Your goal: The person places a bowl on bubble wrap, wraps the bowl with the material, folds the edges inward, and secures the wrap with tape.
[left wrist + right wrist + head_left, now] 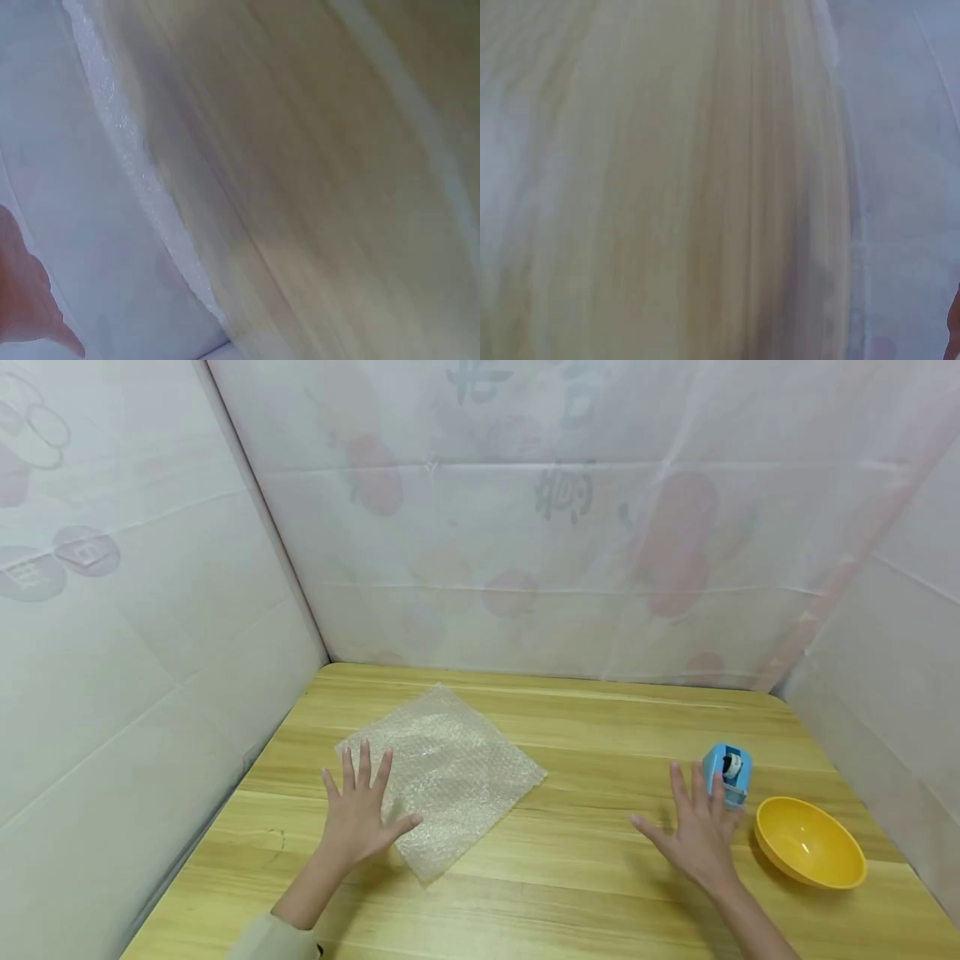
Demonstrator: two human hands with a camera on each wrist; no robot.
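My left hand [354, 821] is spread with straight fingers over the left edge of a square sheet of bubble wrap [457, 768], holding nothing. The sheet lies flat on the wooden table, turned like a diamond. On the right, my right hand [697, 839] is spread too, its fingertips overlapping a blue tape dispenser [717, 762] with a roll of tape in it. A yellow bowl [810, 843] stands upright just right of that hand. In the left wrist view, part of the left hand [30, 292] shows at the lower left, with a strip of bubble wrap [135, 157] beyond.
The wood-grain table [570, 893] has rounded far corners. Pale printed sheets hang as walls behind it [480, 543], on the left [150, 635] and on the right [877, 668], close along the table's edges.
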